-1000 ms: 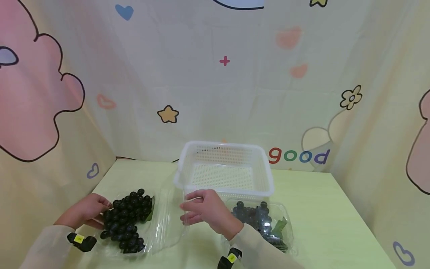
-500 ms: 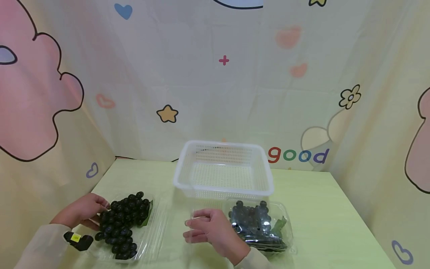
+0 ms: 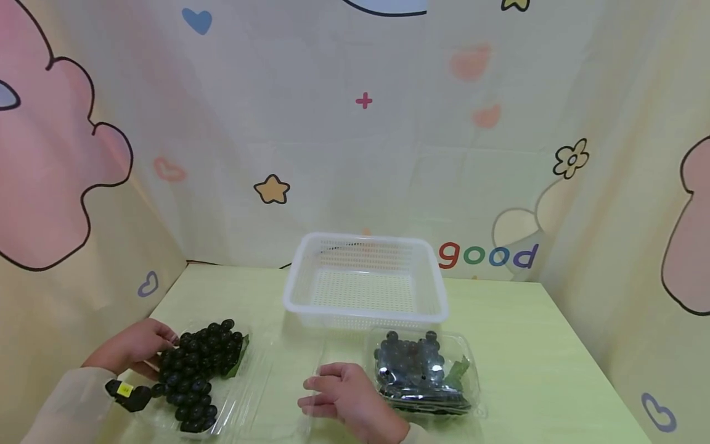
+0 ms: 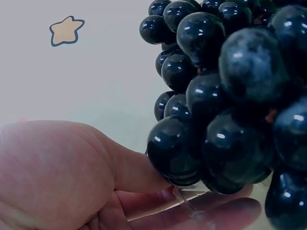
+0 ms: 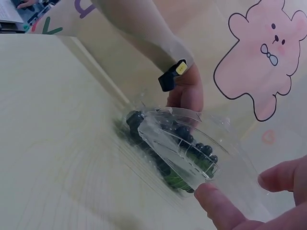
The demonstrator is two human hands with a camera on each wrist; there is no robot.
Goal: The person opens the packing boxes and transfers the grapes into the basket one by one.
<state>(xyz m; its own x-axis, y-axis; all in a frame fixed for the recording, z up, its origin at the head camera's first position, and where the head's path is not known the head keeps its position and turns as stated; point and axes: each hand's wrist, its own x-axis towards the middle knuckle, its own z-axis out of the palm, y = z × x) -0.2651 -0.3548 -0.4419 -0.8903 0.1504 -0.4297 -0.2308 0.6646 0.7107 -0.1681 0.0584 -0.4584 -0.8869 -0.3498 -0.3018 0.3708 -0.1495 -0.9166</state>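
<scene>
A clear plastic clamshell box (image 3: 226, 401) sits at the left of the table, lid folded out to the right. Black grapes (image 3: 191, 370) with a green leaf fill its base. At its left edge, my left hand (image 3: 135, 346) grips the rim; in the left wrist view the thumb is beside the grapes (image 4: 240, 134) and fingers pass beneath the clear edge. My right hand (image 3: 352, 404) holds the transparent lid (image 3: 277, 388) by its far edge. The right wrist view shows the thumb and a finger on either side of the lid (image 5: 235, 158).
Behind stands a white perforated basket (image 3: 438, 296). A second clamshell (image 3: 468, 348), lid down over dark grapes and a leaf, sits just right of my right hand. Printed curtains (image 3: 355, 154) border the pale table (image 3: 516, 370) at the back and sides.
My right hand has come down and nearer with the lid, which now lies flatter. The open box with its grapes has shifted slightly left and nearer; my left hand keeps its grip.
</scene>
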